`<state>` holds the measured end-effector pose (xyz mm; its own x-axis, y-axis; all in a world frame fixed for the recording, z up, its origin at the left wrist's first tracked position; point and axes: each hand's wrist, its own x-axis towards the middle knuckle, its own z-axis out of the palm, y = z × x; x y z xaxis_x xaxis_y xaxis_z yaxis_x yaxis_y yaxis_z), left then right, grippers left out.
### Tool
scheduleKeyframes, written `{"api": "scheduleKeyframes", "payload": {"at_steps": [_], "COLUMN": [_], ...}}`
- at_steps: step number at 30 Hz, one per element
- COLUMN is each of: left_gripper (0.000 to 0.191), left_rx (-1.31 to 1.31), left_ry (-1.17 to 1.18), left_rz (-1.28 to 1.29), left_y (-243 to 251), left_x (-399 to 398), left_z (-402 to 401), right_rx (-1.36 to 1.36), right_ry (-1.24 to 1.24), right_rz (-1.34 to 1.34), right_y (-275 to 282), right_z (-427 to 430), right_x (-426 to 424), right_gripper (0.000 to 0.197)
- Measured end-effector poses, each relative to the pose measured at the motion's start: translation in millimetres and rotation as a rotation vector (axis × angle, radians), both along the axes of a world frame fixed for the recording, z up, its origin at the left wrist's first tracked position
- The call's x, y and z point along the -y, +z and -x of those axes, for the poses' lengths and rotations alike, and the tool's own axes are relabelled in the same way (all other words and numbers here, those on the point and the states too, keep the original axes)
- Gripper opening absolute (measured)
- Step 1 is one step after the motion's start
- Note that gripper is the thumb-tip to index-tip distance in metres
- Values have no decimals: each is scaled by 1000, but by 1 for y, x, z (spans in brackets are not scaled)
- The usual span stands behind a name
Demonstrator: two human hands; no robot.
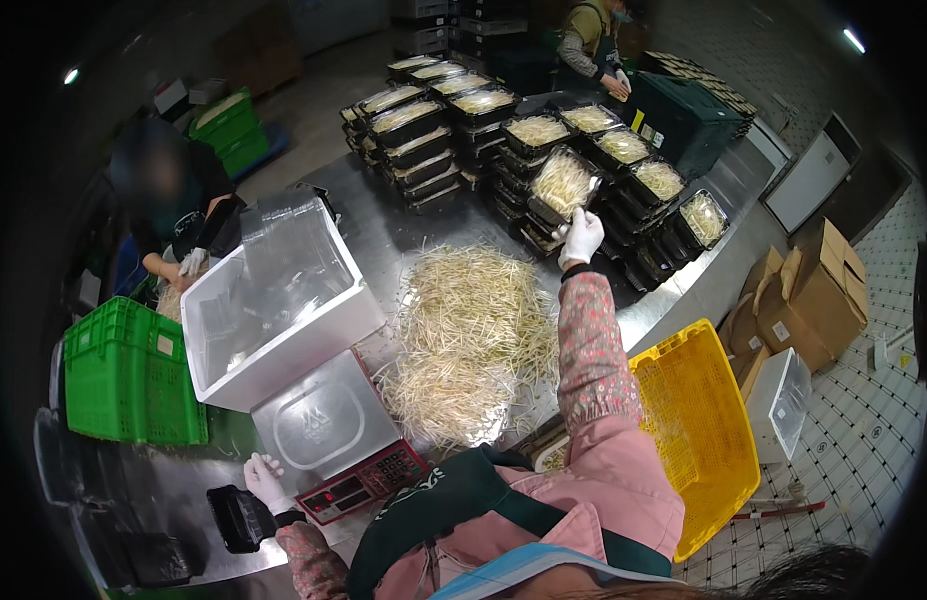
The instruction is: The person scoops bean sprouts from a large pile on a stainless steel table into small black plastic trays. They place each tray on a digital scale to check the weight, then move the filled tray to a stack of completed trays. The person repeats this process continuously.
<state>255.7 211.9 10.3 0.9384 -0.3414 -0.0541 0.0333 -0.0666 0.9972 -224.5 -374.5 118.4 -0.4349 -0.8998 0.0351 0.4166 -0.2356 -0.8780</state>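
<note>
My right hand (581,236), in a white glove, grips the near edge of a black plastic tray of bean sprouts (565,184). That tray is tilted against the stacks of filled trays (621,146). My left hand (266,480), also gloved, hovers with loosely curled fingers by the near-left corner of a digital scale (325,424), holding nothing that I can see. A black empty tray (235,517) lies just beside my left wrist. Between my arms a large heap of loose bean sprouts (471,330) spreads over the metal table (343,184).
A white foam box (283,367) lined with clear plastic borders the scale. Left of it stands a green crate (126,375), with a co-worker (186,217) behind. More filled trays (407,116) are stacked farther off. A yellow basket (703,450) is at my right; another co-worker (595,45) stands across.
</note>
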Motion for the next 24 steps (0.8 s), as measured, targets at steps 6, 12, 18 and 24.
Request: {"api": "scheduleKeyframes", "payload": {"at_steps": [6,12,18,24], "left_gripper": [21,75,72,44], "left_rx": [51,521,223,224], "left_ry": [-6,528,186,-29], "left_rz": [-36,-820,-1438,-1273], "left_y": [25,20,1,-58], "left_x": [-16,-123,-226,-259], "left_z": [1,-29,-81,-109], "right_rx": [-26,49,4,-45], "right_ry": [-134,84,215,297], "right_rz": [-367,-186,-313,-386], "right_y": [1,-24,-74,-89], "right_z": [11,29,68,97], "right_x": [80,53,-29,-99], "right_gripper": [34,46,36,30]}}
